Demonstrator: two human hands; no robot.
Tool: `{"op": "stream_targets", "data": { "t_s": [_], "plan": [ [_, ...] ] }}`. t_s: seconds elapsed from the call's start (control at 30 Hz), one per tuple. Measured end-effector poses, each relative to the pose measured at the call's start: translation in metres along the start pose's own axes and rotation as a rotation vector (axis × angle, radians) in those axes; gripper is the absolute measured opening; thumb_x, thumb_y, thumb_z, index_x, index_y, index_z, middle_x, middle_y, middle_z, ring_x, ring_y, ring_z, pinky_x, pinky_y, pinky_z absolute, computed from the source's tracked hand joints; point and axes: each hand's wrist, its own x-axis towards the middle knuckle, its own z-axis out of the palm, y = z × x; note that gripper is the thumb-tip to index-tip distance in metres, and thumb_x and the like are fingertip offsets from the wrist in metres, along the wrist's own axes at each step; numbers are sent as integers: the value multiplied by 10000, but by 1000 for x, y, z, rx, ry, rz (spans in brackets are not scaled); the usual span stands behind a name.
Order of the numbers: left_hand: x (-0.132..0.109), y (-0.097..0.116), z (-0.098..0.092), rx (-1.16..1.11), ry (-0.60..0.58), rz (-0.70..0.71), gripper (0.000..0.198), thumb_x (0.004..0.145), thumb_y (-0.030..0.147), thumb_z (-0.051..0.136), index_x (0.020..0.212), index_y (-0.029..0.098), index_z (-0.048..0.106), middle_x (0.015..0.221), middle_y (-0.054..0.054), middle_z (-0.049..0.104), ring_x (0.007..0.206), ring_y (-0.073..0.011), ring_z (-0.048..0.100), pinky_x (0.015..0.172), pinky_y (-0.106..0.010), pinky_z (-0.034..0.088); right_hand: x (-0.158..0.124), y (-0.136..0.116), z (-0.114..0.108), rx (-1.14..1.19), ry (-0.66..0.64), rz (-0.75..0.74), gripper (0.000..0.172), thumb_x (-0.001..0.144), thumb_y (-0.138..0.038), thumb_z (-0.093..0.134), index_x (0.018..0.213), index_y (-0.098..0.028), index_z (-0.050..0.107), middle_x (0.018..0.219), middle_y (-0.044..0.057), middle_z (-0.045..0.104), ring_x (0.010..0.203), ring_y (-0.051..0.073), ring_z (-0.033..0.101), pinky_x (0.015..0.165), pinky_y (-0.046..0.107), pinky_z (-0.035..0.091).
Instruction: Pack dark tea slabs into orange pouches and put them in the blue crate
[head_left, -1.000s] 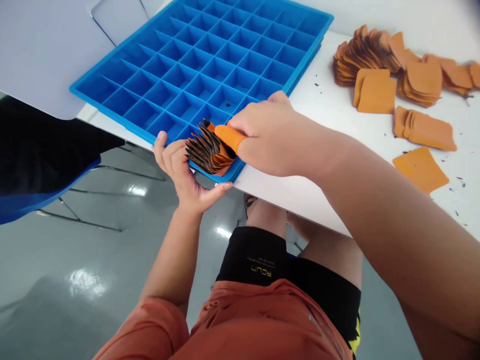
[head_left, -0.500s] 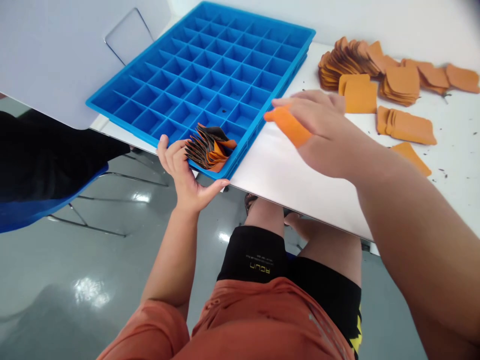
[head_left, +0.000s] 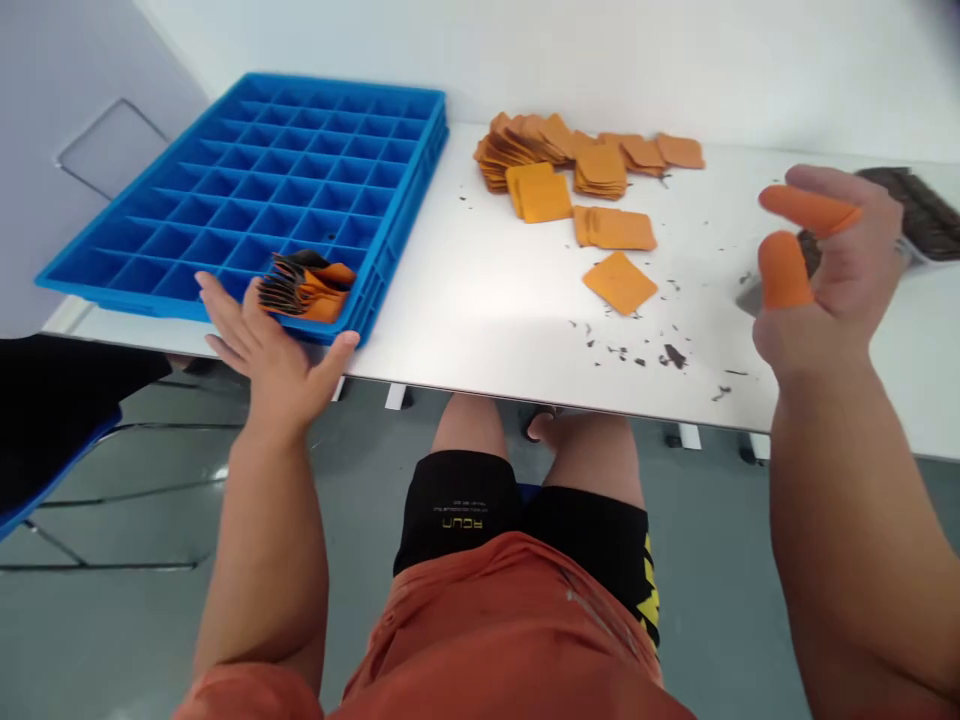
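Observation:
A blue compartment tray point(head_left: 247, 170) lies at the left of the white table point(head_left: 495, 300). Its near right cell holds a fanned bundle of orange and black squares point(head_left: 304, 285). My left hand point(head_left: 266, 345) is open at the table's front edge, fingers spread just beside that bundle, holding nothing. My right hand point(head_left: 825, 275) hovers at the right with orange finger cots on thumb and forefinger, fingers apart and empty. Behind it lies a row of dark pieces point(head_left: 919, 215).
Piles of orange squares point(head_left: 577, 160) sit at the back middle of the table, with a single orange square point(head_left: 620, 282) nearer. Dark crumbs point(head_left: 645, 350) are scattered in front. A grey board point(head_left: 90, 110) stands at the left, a dark chair point(head_left: 52, 420) below it.
My right hand left the bundle in the tray and swung far right toward the dark pieces. My left hand opened flatter at the table's edge. The view panned right.

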Motion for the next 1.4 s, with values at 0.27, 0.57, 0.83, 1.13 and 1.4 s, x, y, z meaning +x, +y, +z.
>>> {"op": "stream_targets", "data": {
  "t_s": [0.27,0.57,0.83,1.13,1.4],
  "plan": [
    [-18,17,2,5,265,-30,1370,792,867,668,1703,286,-173,1816,-151,-178,1673,-469,-113,1357,-726,14,-46,77,-15,-61,530,-186,516,998,-469,528,1422,-203,651,1287,181,637,1230,319,641,992,526,521],
    [-17,147,62,-64,-392,417,1293,897,796,608,1728,96,-92,1801,-276,54,1699,-453,48,1373,-699,85,-70,57,-3,-28,558,139,489,1038,-552,373,1248,-232,676,1201,198,602,1160,312,608,1021,523,495],
    [91,206,124,15,-490,325,1208,896,741,603,1739,54,78,1812,-198,137,1709,-395,63,1409,-552,65,-92,13,-18,-71,115,185,332,994,-390,464,1208,-242,669,1221,161,637,1179,326,624,1070,599,495],
    [134,216,135,-15,-463,385,1052,909,760,508,1732,154,261,1804,-155,220,1693,-429,100,1373,-642,49,-76,-15,-30,-74,-143,327,448,1002,-409,406,1321,-229,665,1374,199,619,1360,377,513,1183,615,365],
    [142,221,144,-90,-361,446,897,938,703,515,1686,224,385,1719,-93,432,1658,-398,205,1366,-587,155,-197,-129,18,193,-847,308,339,1039,-454,679,1237,-178,689,1199,76,715,1018,184,705,912,388,634]
  ]
}}
